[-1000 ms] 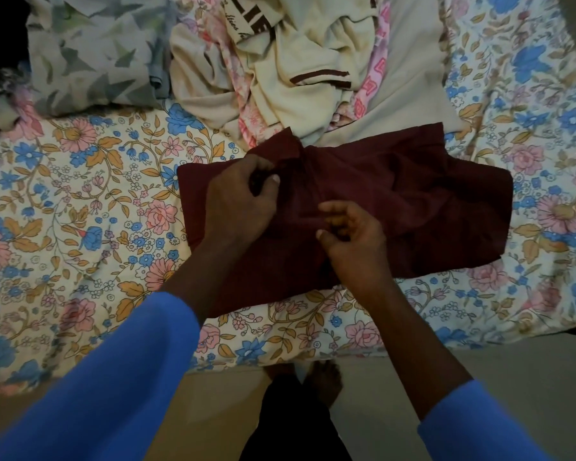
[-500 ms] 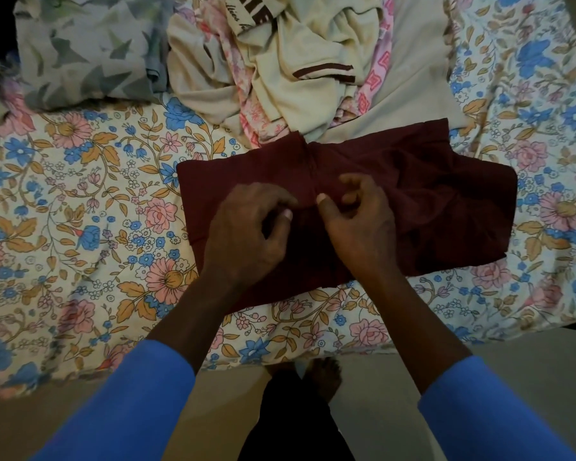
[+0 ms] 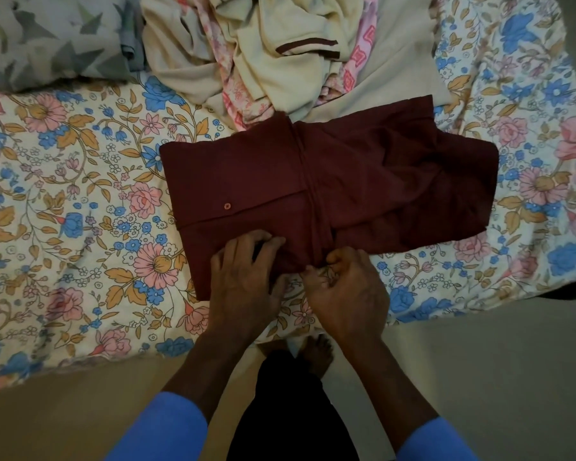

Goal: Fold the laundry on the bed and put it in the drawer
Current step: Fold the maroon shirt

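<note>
The bed (image 3: pixel 64 227), under a floral sheet of blue, pink and orange blooms, fills the view, and its near edge runs left to right just ahead of the person. At the far edge lies a crumpled heap of cream and pink unfolded laundry (image 3: pixel 280 34), with a grey leaf-patterned cloth (image 3: pixel 47 38) in the far left corner. Between heap and near edge sits the dark maroon cotton garment (image 3: pixel 363 181). It is partly folded into a flat oblong whose long axis follows the near edge, and its far side touches the heap. A folded band crosses its middle, and both hands meet where that band reaches the near side. The left hand (image 3: pixel 246 284) curls its fingers onto the cloth just left of it, and the right hand (image 3: pixel 346 291) pinches the edge just right of it, equally near. A small pink button (image 3: pixel 227 205) shows on the left half. No drawer is in view.
</note>
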{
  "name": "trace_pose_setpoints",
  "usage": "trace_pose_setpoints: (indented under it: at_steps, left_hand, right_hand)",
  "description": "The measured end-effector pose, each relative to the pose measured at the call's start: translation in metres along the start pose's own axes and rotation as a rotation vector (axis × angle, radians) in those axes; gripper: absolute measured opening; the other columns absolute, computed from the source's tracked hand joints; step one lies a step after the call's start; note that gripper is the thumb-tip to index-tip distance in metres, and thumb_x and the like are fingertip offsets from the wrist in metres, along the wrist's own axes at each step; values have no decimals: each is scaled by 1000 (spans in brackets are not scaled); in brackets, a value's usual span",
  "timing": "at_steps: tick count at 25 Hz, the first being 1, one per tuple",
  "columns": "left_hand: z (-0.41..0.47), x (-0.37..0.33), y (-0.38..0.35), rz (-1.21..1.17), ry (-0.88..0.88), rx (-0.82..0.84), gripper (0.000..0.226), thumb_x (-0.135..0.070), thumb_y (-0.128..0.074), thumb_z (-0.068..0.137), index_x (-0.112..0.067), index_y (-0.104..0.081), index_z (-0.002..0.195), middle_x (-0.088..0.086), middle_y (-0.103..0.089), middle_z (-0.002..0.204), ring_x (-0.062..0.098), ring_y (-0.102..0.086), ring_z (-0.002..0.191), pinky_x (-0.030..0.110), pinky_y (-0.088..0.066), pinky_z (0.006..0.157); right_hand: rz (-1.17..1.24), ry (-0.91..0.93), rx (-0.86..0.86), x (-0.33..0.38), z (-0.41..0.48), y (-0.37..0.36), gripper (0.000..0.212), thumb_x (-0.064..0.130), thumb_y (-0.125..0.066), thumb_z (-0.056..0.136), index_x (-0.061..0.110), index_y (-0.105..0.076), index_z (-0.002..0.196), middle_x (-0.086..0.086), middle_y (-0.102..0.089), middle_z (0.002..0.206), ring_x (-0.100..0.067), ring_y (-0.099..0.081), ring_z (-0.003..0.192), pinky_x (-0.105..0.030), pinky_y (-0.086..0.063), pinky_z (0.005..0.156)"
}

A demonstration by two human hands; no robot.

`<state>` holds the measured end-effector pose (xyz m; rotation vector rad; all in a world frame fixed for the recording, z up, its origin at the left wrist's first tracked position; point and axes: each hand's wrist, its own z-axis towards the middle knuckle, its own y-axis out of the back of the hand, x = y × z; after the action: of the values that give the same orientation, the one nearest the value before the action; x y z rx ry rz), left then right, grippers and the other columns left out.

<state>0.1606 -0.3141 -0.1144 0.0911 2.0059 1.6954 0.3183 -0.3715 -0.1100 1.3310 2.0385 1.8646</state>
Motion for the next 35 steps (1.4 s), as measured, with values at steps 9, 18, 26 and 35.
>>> trace_pose_setpoints:
  at_steps: [9, 18, 26, 35]
  left_hand:
    - [2, 9, -8, -49, -93, -70, 43, -13, -58, 89, -14, -68, 131, 5, -56, 102, 24, -51, 92, 41, -49, 79]
    - [6, 10, 11, -232, -97, -89, 34, -22, -57, 89, -15, -75, 117, -1, -58, 98, 16, -56, 94, 24, -43, 83]
    - [9, 20, 19, -171, -229, -100, 30, -15, -58, 87, -10, -76, 111, 2, -58, 95, 19, -56, 90, 30, -48, 76]
    - [33, 41, 44, -424, 712, -253, 77, -64, -74, 81, -18, -55, 139, 7, -58, 135, 25, -56, 124, 44, -46, 105]
  right_hand:
    - [-84, 82, -120, -10, 13, 2, 19, 35, -47, 81, 23, -59, 75, 5, -56, 77, -20, -56, 68, -32, -43, 60]
    - [-18, 150, -154, -1, 7, -6, 16, 35, -70, 90, 21, -66, 84, 6, -62, 77, -17, -59, 71, -29, -42, 62]
    - [14, 402, -67, -16, 16, 21, 9, 13, -78, 82, 14, -73, 90, 4, -62, 78, -17, -52, 81, -30, -44, 65]
    - [360, 332, 26, 7, 53, 38, 25, 25, -67, 99, 20, -70, 124, 8, -66, 101, -5, -64, 87, -22, -54, 74]
